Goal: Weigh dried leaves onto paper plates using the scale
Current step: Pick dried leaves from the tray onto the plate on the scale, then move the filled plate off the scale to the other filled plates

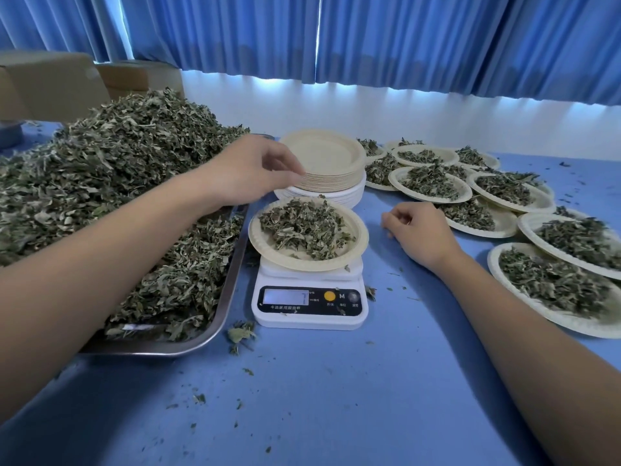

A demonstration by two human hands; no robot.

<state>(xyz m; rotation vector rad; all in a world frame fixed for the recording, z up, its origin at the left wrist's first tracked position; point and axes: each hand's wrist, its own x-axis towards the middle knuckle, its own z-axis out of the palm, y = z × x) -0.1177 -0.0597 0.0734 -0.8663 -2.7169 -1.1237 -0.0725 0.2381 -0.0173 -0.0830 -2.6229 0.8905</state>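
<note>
While loaded paper plate of dried leaves sits on scale, left hand reaches left rim of empty plate stack just behind. Fingers bent onto top edge, can't tell if pinching. Right hand loosely curled on counter, empty, farther from stack.

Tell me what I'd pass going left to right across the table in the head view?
Metal tray heaped with dried leaves → scale → right hand → nearest filled paper plate.
</note>
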